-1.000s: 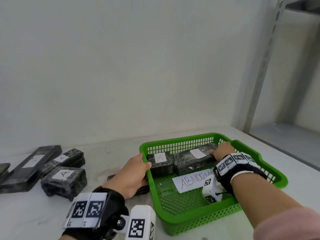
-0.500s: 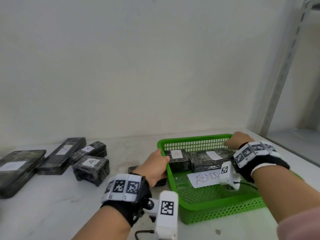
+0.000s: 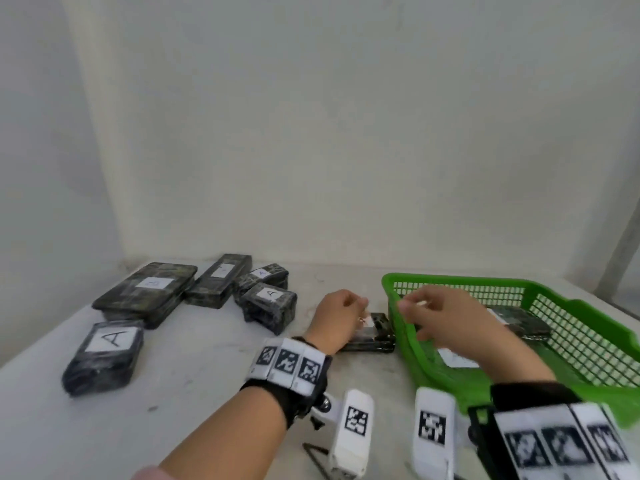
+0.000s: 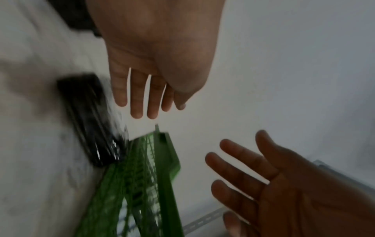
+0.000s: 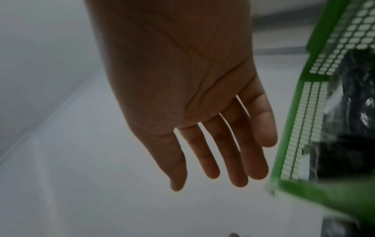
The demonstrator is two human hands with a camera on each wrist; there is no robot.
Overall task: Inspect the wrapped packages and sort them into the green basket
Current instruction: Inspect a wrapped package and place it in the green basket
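Hands empty above the bench: left hand [image 3: 341, 315] hovering over a flat wrapped package [image 3: 372, 336] lying just outside the left wall of the green basket [image 3: 588, 327], right hand [image 3: 446, 322] raised over that same wall. Fingers [image 4: 140, 99] of the left straight and slightly spread in the wrist view, gripping nothing; right-hand fingers [image 5: 233, 154] likewise loose and extended, palm bare. Wrapped packages [image 3: 519, 322] already resting against the basket's far wall, with a white paper slip [image 3: 457, 358] on its floor, lettering unreadable here. More to sort, grouped toward the bench's far-left corner and left edge: one wide flat package [image 3: 149, 289], one long narrow package [image 3: 220, 280], two small blocks [image 3: 268, 303] marked A, and a further block labelled A [image 3: 104, 355] nearer the front. Labels turned upward, apparently so each can be read before sorting. Likely next in line, judging from the left hand's position: the flat package touching or nearly touching the basket. Both wrist views heavily blurred.
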